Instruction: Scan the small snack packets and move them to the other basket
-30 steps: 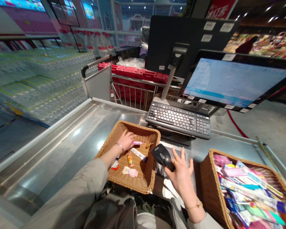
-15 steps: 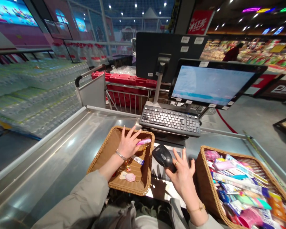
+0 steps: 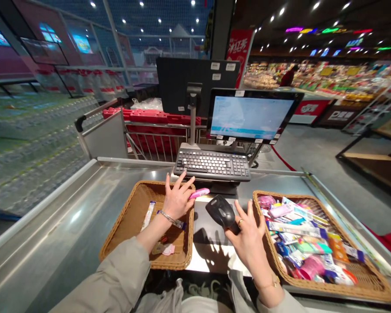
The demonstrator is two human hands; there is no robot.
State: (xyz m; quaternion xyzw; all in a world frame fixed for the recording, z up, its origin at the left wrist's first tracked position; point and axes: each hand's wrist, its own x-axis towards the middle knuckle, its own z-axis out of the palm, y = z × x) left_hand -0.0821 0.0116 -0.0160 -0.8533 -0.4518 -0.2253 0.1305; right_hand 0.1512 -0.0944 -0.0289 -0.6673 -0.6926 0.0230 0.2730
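My left hand (image 3: 178,201) is over the right side of the left wicker basket (image 3: 189,243). It grips a slim pink item (image 3: 200,193) by the thumb, its other fingers raised and spread; the item's exact kind is unclear. A black barcode scanner (image 3: 220,210) is in my right hand (image 3: 248,230), head pointing left toward the pink item, some fingers lifted off it. Below my left hand, the left basket holds a long white packet (image 3: 148,215) and a small pale pink piece (image 3: 168,249). My wrist partly hides other small things there.
On the right stands another wicker basket (image 3: 374,290), heaped with packaged small goods. A keyboard (image 3: 213,164) and a lit monitor (image 3: 249,114) are behind the metal counter (image 3: 94,191). Beyond it are a shopping cart (image 3: 151,141) and stacked bottles (image 3: 32,130).
My left hand has carried the pink item to the right, from above the basket's inside to past its right rim, nearer the scanner. The camera view has turned right.
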